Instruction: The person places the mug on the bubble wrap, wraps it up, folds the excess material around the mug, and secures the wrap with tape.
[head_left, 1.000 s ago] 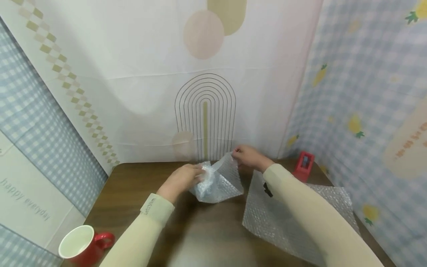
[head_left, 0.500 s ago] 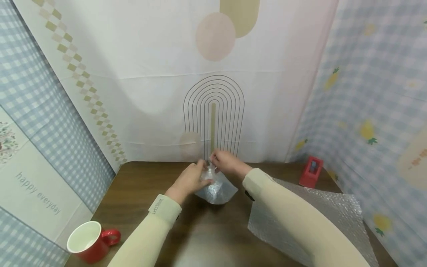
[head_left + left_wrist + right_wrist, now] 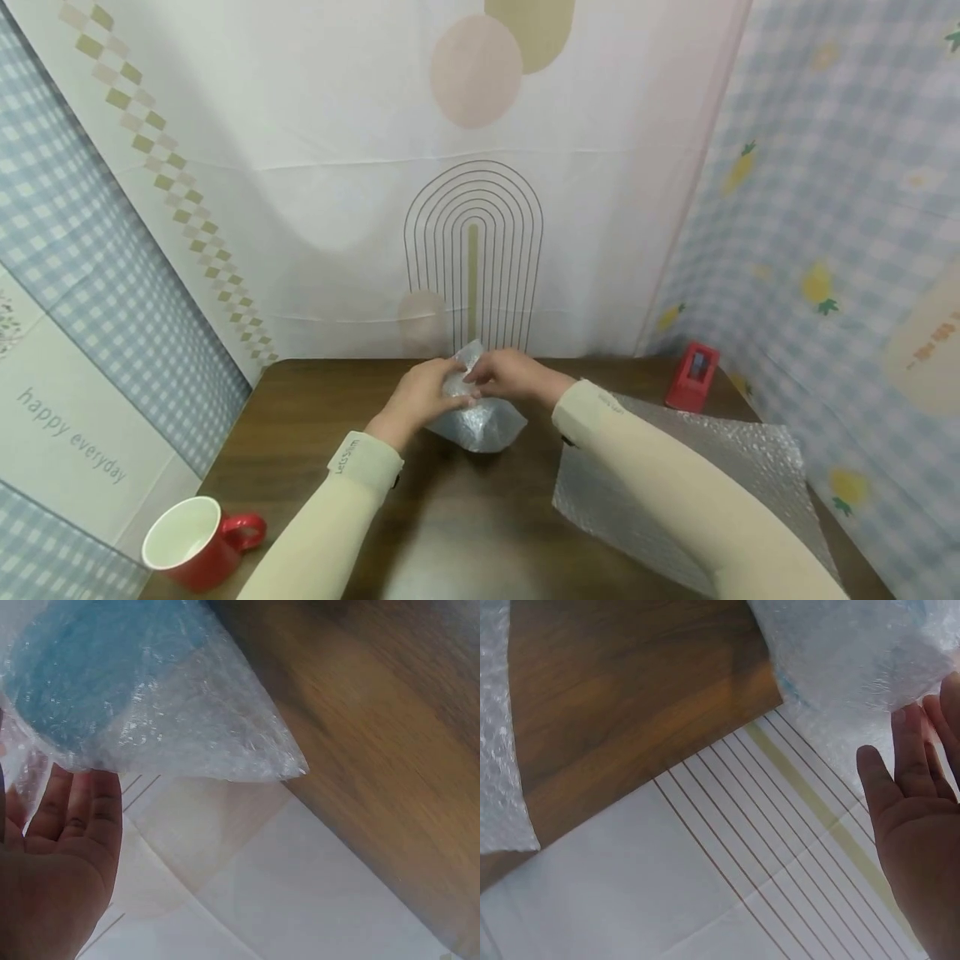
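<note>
A blue, rounded thing shows through a bundle of bubble wrap (image 3: pixel 161 697) in the left wrist view; what it is stays blurred by the wrap. In the head view this bubble wrap bundle (image 3: pixel 480 427) sits near the table's far edge, one flap standing up behind the hands. The left hand (image 3: pixel 420 396) holds it from the left, thumb in front and fingers behind. From the right, the right hand (image 3: pixel 513 375) pinches the gathered wrap near the top, its fingertips close to the left hand's. The right wrist view shows the right hand's fingers (image 3: pixel 909 754) at the wrap's edge.
A flat sheet of bubble wrap (image 3: pixel 622 500) lies on the right of the brown wooden table (image 3: pixel 300 417), partly under the right forearm. Behind it stands a red tape dispenser (image 3: pixel 692 379). A red mug (image 3: pixel 198 546) is at the front left. Cloth hangs behind the table.
The right hand has brought its corner of wrap leftward over the bundle, and both hands now meet at the top. A flap rises between them.
</note>
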{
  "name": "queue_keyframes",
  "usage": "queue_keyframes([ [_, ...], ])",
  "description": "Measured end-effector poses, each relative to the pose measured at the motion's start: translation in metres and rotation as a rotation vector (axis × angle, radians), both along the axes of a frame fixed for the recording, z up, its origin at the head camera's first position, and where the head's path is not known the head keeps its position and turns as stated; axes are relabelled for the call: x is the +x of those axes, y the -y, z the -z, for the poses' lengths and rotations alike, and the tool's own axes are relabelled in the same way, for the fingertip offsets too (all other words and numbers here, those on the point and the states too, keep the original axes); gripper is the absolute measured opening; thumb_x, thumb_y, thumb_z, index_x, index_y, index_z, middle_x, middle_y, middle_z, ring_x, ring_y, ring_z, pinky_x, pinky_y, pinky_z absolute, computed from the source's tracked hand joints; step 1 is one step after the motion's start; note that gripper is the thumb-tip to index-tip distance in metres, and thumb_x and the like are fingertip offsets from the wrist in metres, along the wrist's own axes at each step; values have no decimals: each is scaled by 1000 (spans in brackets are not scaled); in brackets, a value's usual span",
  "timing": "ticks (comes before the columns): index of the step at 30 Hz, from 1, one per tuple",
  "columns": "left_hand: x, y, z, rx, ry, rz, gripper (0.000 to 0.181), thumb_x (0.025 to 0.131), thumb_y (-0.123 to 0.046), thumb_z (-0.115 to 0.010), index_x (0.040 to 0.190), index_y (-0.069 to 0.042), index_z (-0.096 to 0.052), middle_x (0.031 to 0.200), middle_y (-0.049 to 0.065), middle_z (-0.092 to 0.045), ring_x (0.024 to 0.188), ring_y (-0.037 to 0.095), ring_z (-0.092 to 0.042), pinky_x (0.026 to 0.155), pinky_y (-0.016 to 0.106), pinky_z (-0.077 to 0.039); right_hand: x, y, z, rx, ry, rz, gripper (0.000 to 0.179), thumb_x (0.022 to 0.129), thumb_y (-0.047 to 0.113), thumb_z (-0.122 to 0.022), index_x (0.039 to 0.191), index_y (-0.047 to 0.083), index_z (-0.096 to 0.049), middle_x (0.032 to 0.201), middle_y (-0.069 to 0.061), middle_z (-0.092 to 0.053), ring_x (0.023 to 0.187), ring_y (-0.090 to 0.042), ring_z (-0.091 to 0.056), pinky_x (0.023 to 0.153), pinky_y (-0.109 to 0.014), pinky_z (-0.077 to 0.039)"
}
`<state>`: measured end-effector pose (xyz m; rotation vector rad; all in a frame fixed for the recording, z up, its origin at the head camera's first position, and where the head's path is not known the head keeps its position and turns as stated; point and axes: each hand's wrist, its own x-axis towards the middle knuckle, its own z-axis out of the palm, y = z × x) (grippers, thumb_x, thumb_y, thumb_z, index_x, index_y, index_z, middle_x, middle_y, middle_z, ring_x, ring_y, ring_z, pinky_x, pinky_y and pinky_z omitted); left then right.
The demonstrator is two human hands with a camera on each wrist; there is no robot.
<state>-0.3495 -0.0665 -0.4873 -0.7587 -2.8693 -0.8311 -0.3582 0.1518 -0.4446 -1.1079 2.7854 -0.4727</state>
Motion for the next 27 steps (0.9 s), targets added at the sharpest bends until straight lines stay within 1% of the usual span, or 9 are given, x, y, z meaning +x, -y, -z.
queue_keyframes([
  [3,3,-1,-1,-15,-28,-10,60,94,-39,-94,143,-9,-76,147,15,-76,136,37,-73,117,54,-59,1,-1,0,23,-54,-38,26,104,16,-81,128,7,-85,127,-12,-85,113,-27,-82,102,-40,-67],
  [7,5,3,-4,-37,-43,1,61,92,-43,-95,139,-6,-79,161,21,-63,138,42,-71,117,55,-60,3,-2,1,36,-108,-78,26,102,17,-84,125,6,-86,123,-12,-85,111,-27,-82,101,-39,-67],
  [10,6,10,-8,-79,-27,51,63,94,-41,-93,141,-2,-78,164,22,-61,142,43,-70,120,55,-58,4,-2,2,43,-138,-107,26,101,16,-85,124,4,-86,122,-13,-84,112,-29,-82,101,-38,-67],
  [14,6,22,-13,-137,-23,132,50,99,-22,-89,142,1,-77,156,20,-71,146,40,-69,124,53,-56,5,0,0,64,-141,-102,25,102,14,-84,124,3,-86,127,-15,-83,117,-31,-81,106,-41,-66],
  [17,7,24,-14,-170,-64,154,39,99,-12,-87,137,-3,-81,150,18,-76,142,38,-72,121,51,-58,7,0,-2,79,-127,-75,23,101,12,-84,123,4,-86,131,-15,-82,122,-31,-81,110,-43,-65],
  [20,11,22,-14,-206,-144,160,31,97,-16,-90,126,-6,-85,145,16,-79,139,38,-72,120,50,-58,11,1,-2,84,-146,-66,20,99,9,-85,119,5,-88,130,-14,-83,120,-30,-81,108,-41,-65],
  [23,17,18,-14,-235,-215,168,26,94,-20,-93,116,-7,-88,146,16,-78,146,39,-67,123,50,-56,17,2,-1,84,-184,-61,18,97,5,-86,115,5,-89,125,-12,-84,115,-29,-82,104,-39,-67],
  [25,20,18,-13,-247,-237,176,24,94,-20,-94,114,-7,-89,150,15,-77,152,39,-64,126,49,-54,21,4,1,95,-208,-43,18,96,4,-87,114,5,-89,121,-11,-84,112,-29,-82,100,-39,-68],
  [27,20,19,-12,-249,-245,179,23,95,-19,-93,113,-7,-88,151,13,-76,151,36,-66,124,48,-55,24,8,0,112,-207,-17,19,96,3,-87,114,4,-89,116,-11,-84,108,-29,-81,97,-39,-68],
])
